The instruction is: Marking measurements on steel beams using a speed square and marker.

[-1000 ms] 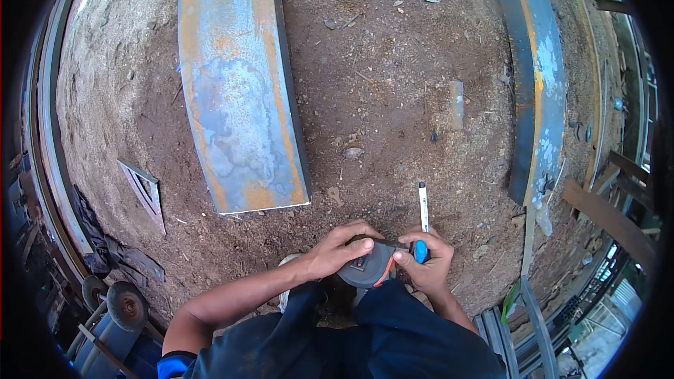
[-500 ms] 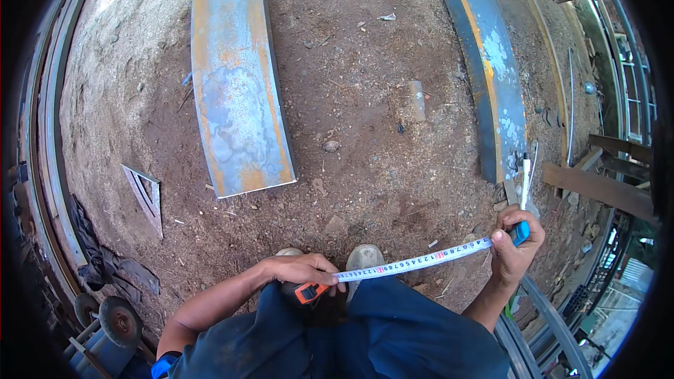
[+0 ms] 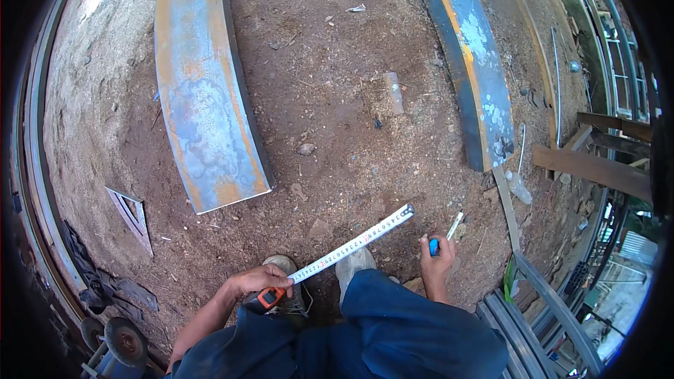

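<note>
Two hands low in frame: left hand [image 3: 258, 281] clenched on tape case [image 3: 269, 298], thin springy blade [image 3: 354, 242] cantilevered over dirt, likely to buckle unless pinched at tip, right hand [image 3: 437, 261] apart pinching marker [image 3: 445, 233], plates [image 3: 203, 91] beyond.

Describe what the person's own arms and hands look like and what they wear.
Both forearms are bare, with no gloves on the left hand or the right hand. No watch or rings show. Dark blue trousers cover the legs below them; any sleeves lie out of view.
</note>
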A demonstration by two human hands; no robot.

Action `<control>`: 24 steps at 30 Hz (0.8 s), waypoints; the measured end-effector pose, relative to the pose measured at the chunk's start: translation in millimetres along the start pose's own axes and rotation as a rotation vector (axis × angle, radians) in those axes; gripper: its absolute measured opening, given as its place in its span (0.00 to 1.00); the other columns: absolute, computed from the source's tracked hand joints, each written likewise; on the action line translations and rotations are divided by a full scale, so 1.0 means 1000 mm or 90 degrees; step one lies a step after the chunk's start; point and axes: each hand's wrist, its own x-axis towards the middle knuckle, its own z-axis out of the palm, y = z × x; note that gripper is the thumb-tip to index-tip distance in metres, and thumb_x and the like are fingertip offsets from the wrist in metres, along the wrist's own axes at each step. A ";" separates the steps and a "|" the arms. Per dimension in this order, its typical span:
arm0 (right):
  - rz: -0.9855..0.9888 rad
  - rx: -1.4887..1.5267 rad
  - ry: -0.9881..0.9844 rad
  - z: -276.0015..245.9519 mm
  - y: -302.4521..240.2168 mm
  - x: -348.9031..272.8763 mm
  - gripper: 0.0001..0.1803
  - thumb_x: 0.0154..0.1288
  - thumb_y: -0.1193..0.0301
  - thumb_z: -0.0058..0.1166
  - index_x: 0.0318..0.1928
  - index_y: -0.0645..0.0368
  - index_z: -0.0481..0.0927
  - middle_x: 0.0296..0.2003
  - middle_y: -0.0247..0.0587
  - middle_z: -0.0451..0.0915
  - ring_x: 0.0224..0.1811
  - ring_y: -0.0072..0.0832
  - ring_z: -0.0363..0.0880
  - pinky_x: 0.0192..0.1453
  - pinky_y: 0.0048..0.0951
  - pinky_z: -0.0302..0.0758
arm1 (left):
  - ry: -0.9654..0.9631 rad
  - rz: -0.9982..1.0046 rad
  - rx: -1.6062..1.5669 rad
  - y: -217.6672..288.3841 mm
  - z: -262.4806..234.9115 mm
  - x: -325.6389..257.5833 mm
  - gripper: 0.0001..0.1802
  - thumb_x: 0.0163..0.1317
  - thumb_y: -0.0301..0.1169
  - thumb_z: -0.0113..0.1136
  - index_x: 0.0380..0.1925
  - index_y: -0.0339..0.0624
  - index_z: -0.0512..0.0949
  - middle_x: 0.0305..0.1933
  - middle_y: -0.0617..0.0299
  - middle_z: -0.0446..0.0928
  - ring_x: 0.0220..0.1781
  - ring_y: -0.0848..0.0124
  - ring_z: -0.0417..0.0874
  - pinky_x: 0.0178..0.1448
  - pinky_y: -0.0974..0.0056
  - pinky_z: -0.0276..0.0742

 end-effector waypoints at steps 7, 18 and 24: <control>0.112 -0.070 -0.141 0.025 0.034 -0.040 0.10 0.62 0.71 0.71 0.40 0.57 0.81 0.39 0.50 0.74 0.37 0.51 0.80 0.40 0.50 0.76 | -0.078 -0.105 -0.003 0.012 -0.014 0.009 0.22 0.78 0.46 0.58 0.38 0.38 0.89 0.33 0.68 0.84 0.35 0.79 0.77 0.44 0.69 0.73; 0.165 -0.178 -0.332 0.004 0.054 -0.033 0.32 0.68 0.55 0.66 0.65 0.59 0.74 0.60 0.59 0.73 0.56 0.56 0.79 0.58 0.52 0.79 | -0.051 -0.159 -0.115 0.039 -0.018 0.017 0.21 0.73 0.46 0.65 0.37 0.37 0.90 0.29 0.67 0.85 0.30 0.79 0.77 0.39 0.70 0.74; 0.118 -0.221 -0.335 -0.022 0.010 -0.005 0.29 0.72 0.59 0.61 0.66 0.62 0.73 0.56 0.63 0.76 0.55 0.56 0.79 0.60 0.54 0.76 | 0.061 -0.130 -0.071 0.053 -0.008 -0.004 0.22 0.74 0.46 0.63 0.34 0.37 0.89 0.27 0.66 0.83 0.29 0.78 0.79 0.36 0.69 0.75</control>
